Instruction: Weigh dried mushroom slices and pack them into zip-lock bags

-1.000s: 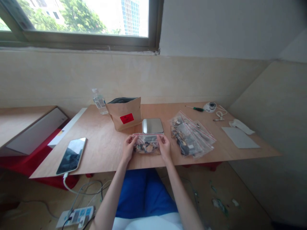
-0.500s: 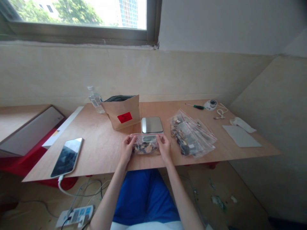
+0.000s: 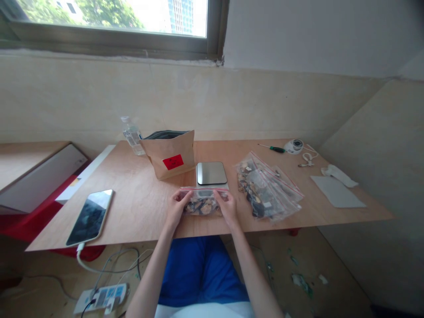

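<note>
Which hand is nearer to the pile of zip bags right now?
Right. The right hand is just left of the pile of zip bags, gripping the right side of the held bag; the left hand is farther left, at that bag's left side.

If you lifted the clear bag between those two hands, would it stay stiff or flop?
Probably flop: the clear bag looks like thin film, pinched near its red top edge by the left hand and right hand. It would likely sag low, where loose brown and dark pieces gather. They seem small, so it may be light.
</note>
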The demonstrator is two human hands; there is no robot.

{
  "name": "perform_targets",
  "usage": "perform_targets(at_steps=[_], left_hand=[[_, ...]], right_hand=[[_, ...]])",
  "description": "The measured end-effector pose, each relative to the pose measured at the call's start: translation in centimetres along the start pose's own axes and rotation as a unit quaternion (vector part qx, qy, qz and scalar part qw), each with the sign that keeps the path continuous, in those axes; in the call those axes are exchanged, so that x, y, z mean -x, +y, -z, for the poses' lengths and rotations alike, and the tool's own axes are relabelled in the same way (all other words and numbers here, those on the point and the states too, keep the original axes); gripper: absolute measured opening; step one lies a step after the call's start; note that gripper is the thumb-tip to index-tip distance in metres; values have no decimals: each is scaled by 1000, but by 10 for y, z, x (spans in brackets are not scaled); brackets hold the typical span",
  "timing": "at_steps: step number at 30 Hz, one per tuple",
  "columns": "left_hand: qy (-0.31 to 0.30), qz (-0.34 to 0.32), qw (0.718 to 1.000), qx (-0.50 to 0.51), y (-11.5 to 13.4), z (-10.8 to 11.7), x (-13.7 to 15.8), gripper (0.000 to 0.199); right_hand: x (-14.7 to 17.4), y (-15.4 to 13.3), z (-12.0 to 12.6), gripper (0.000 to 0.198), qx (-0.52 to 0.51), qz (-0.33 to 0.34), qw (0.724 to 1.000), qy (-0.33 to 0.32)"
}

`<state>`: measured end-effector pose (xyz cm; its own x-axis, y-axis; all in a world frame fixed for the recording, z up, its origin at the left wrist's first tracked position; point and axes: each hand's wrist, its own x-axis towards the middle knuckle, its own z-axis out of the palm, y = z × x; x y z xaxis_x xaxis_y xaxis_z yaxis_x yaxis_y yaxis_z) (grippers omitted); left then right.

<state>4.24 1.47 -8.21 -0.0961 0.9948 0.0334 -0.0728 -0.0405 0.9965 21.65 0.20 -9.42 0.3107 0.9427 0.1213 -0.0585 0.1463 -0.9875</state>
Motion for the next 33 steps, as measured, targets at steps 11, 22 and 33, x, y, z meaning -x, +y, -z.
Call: perform_targets(at_steps=[11, 22, 33], left_hand=[[52, -44, 998, -4, -1, -2, 7, 24], [9, 3, 999, 51, -3, -7, 16, 26], [-29, -11, 1000, 3, 4, -4, 26, 26]], right_hand=[[2, -4, -7, 27, -19, -7, 1000, -20], [26, -20, -12, 20, -18, 35, 999, -3], [26, -22, -11, 19, -20, 15, 996, -80]])
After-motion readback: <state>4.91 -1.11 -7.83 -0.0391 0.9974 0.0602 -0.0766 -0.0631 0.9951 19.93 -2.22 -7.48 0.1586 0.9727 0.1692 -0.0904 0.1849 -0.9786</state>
